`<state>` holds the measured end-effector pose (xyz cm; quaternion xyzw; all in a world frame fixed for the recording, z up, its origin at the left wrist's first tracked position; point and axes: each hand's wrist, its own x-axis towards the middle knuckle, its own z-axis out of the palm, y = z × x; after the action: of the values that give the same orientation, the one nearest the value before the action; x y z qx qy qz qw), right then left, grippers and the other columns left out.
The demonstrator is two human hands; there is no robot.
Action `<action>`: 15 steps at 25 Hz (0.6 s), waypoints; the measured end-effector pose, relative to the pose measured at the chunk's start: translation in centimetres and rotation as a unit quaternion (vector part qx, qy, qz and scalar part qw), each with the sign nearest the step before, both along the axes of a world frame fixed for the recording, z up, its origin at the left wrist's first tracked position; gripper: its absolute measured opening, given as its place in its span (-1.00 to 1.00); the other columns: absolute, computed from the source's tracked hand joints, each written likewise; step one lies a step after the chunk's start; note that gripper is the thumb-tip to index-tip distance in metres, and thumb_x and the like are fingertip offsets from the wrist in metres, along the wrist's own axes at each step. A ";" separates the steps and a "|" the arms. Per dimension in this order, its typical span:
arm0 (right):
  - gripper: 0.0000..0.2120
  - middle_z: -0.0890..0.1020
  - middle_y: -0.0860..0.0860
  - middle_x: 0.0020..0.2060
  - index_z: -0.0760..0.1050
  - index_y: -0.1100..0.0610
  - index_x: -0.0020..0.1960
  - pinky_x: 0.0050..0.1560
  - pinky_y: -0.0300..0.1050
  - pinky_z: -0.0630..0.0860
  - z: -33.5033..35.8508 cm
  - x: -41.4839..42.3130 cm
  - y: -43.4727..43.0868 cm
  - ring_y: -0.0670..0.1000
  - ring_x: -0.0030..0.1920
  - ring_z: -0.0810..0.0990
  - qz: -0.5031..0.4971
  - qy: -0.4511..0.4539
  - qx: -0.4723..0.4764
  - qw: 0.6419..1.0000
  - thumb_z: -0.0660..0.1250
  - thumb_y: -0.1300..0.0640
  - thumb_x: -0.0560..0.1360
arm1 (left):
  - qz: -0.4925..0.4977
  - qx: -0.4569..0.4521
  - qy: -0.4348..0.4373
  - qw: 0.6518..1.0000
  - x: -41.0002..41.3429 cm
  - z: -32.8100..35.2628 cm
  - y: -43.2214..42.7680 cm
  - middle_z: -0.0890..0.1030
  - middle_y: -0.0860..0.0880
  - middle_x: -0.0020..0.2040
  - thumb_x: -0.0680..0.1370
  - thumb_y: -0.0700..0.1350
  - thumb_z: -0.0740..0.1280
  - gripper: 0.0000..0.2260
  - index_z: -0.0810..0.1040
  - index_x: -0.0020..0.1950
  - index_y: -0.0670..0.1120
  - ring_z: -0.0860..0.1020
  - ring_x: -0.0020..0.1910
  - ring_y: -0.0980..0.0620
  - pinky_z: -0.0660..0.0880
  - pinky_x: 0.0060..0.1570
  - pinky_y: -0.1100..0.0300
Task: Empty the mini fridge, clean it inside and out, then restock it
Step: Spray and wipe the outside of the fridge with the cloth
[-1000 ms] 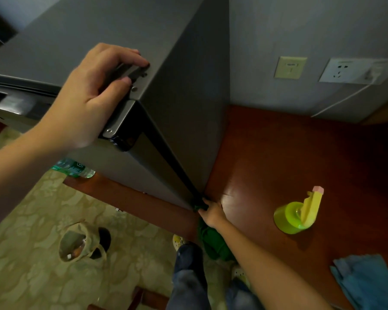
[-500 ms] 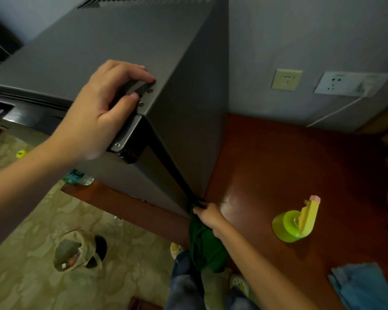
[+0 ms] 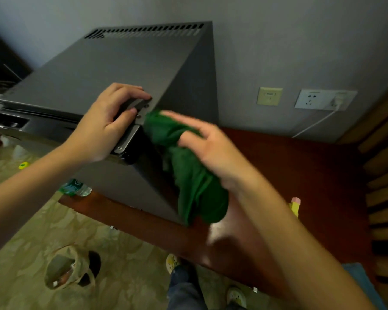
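- Firmly, my left hand (image 3: pixel 108 124) curls over the top front corner of the fridge (image 3: pixel 126 70), at ten o'clock.
- My right hand (image 3: pixel 213 151), blurred, pinches a green cloth (image 3: pixel 193 182) against the fridge's side edge, mid-frame.
- I judge the cloth soft, limp and light: bunch it in the palm.
- The fridge seems heavy, rigid and smooth: brace it by that corner.

Reddish wooden counter (image 3: pixel 311 175) carries the mini fridge (image 3: pixel 121 70) — blue cloth (image 3: pixel 365 287) near its edge.
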<state>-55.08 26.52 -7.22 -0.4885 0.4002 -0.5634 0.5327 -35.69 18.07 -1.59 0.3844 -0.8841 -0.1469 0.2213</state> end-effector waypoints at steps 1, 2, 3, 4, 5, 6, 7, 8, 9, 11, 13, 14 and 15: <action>-0.57 0.55 0.05 0.22 0.49 0.02 0.30 0.34 0.02 0.41 0.5 -1.2 -0.6 -0.01 0.18 0.55 -0.063 -0.001 -0.019 0.998 0.26 0.23 0.44 | 0.004 0.003 0.000 1.000 0.1 0.0 0.0 0.42 0.00 0.26 0.54 -0.01 0.11 -0.74 0.38 0.18 0.25 0.36 0.34 0.06 0.24 0.37 0.11; -0.55 0.50 0.03 0.23 0.48 -0.02 0.31 0.35 0.08 0.39 0.3 -1.9 -0.9 0.00 0.22 0.53 -0.149 0.021 -0.048 0.987 0.26 0.19 0.43 | 0.008 0.007 0.001 1.000 0.1 0.1 0.1 0.43 0.01 0.27 0.55 0.00 0.11 -0.74 0.38 0.19 0.26 0.36 0.34 0.07 0.25 0.37 0.07; -0.53 0.42 0.01 0.22 0.44 -0.06 0.33 0.35 0.11 0.38 -0.5 -1.8 -0.8 0.00 0.25 0.48 -0.234 0.057 -0.089 0.966 0.26 0.15 0.43 | 0.011 0.009 0.006 1.000 0.2 0.1 0.0 0.43 0.00 0.28 0.55 -0.01 0.12 -0.74 0.38 0.19 0.26 0.36 0.34 0.08 0.26 0.37 0.05; -0.51 0.36 -0.02 0.21 0.39 -0.08 0.36 0.37 0.07 0.36 -1.6 -0.8 -0.2 -0.03 0.29 0.42 -0.296 0.093 -0.137 0.941 0.25 0.13 0.43 | 0.011 0.010 0.010 1.000 0.1 0.0 0.0 0.44 -0.01 0.28 0.55 -0.02 0.12 -0.74 0.40 0.19 0.25 0.37 0.34 0.07 0.26 0.37 0.02; -0.49 0.31 -0.04 0.21 0.35 -0.08 0.38 0.38 -0.02 0.33 -3.1 1.0 0.6 -0.10 0.33 0.36 -0.320 0.124 -0.177 0.922 0.25 0.11 0.43 | 0.012 0.008 0.015 1.000 0.1 0.0 0.1 0.45 -0.02 0.28 0.55 -0.04 0.14 -0.74 0.42 0.20 0.22 0.37 0.34 0.07 0.27 0.37 0.00; -0.50 0.30 -0.04 0.22 0.33 -0.06 0.38 0.38 -0.12 0.30 -4.7 3.3 1.4 -0.16 0.34 0.30 -0.310 0.155 -0.209 0.914 0.25 0.09 0.44 | 0.015 0.006 0.021 1.000 0.0 0.0 0.2 0.45 -0.02 0.28 0.56 -0.07 0.15 -0.74 0.45 0.20 0.17 0.38 0.34 0.07 0.27 0.37 -0.01; -0.54 0.30 -0.01 0.22 0.34 -0.03 0.36 0.35 -0.16 0.30 -6.4 5.7 1.9 -0.16 0.32 0.27 -0.287 0.186 -0.235 0.910 0.26 0.06 0.46 | 0.019 0.003 0.025 0.999 0.0 0.0 0.2 0.46 -0.02 0.28 0.56 -0.09 0.16 -0.73 0.47 0.21 0.12 0.39 0.33 0.07 0.28 0.37 -0.01; -0.61 0.30 0.00 0.22 0.36 -0.02 0.33 0.31 -0.13 0.34 -7.6 7.8 2.1 -0.10 0.29 0.29 -0.274 0.214 -0.255 0.903 0.25 0.04 0.51 | 0.023 0.002 0.028 0.999 0.1 0.0 0.2 0.46 -0.01 0.28 0.56 -0.11 0.16 -0.73 0.49 0.22 0.07 0.39 0.33 0.09 0.28 0.36 0.01; -0.68 0.32 0.00 0.22 0.38 0.00 0.30 0.27 -0.10 0.37 -8.2 9.3 2.1 -0.02 0.24 0.32 -0.274 0.232 -0.266 0.894 0.22 0.01 0.56 | 0.027 0.002 0.027 0.999 0.1 0.0 0.3 0.46 0.00 0.29 0.57 -0.11 0.16 -0.73 0.50 0.23 0.04 0.39 0.33 0.11 0.29 0.36 0.03; -0.73 0.37 0.02 0.21 0.43 0.01 0.25 0.24 -0.11 0.35 -7.8 9.5 0.6 0.03 0.18 0.35 -0.297 0.235 -0.298 0.876 0.16 -0.03 0.60 | 0.025 0.001 0.029 0.999 0.0 0.0 0.4 0.46 0.01 0.29 0.57 -0.11 0.16 -0.73 0.51 0.23 0.00 0.38 0.34 0.12 0.29 0.35 0.04; -0.75 0.41 0.02 0.23 0.46 0.02 0.21 0.23 -0.07 0.31 -5.9 7.7 -1.7 -0.02 0.23 0.35 -0.304 0.243 -0.374 0.842 0.14 0.00 0.60 | 0.020 0.001 0.038 0.999 0.0 0.0 0.3 0.46 0.01 0.28 0.57 -0.11 0.16 -0.73 0.52 0.23 -0.03 0.39 0.33 0.11 0.31 0.35 0.03; -0.75 0.44 0.05 0.24 0.48 0.05 0.20 0.24 -0.09 0.29 -5.3 6.4 -3.5 -0.03 0.24 0.36 -0.306 0.248 -0.396 0.829 0.16 0.04 0.58 | 0.022 0.000 0.040 0.999 -0.1 -0.1 0.3 0.47 0.01 0.28 0.57 -0.11 0.16 -0.73 0.52 0.23 -0.03 0.40 0.33 0.11 0.32 0.34 0.04; -0.74 0.47 0.09 0.25 0.51 0.10 0.20 0.27 -0.15 0.25 -4.8 4.8 -5.9 -0.02 0.23 0.38 -0.320 0.252 -0.390 0.826 0.21 0.09 0.55 | 0.024 -0.003 0.040 0.999 -0.1 -0.1 0.3 0.46 0.02 0.28 0.57 -0.11 0.16 -0.73 0.52 0.22 -0.04 0.40 0.32 0.10 0.32 0.33 0.04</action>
<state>-50.31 20.60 -12.05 -0.6249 0.4018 -0.6687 -0.0316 -35.77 18.39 -1.70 0.3990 -0.8653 -0.1538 0.2614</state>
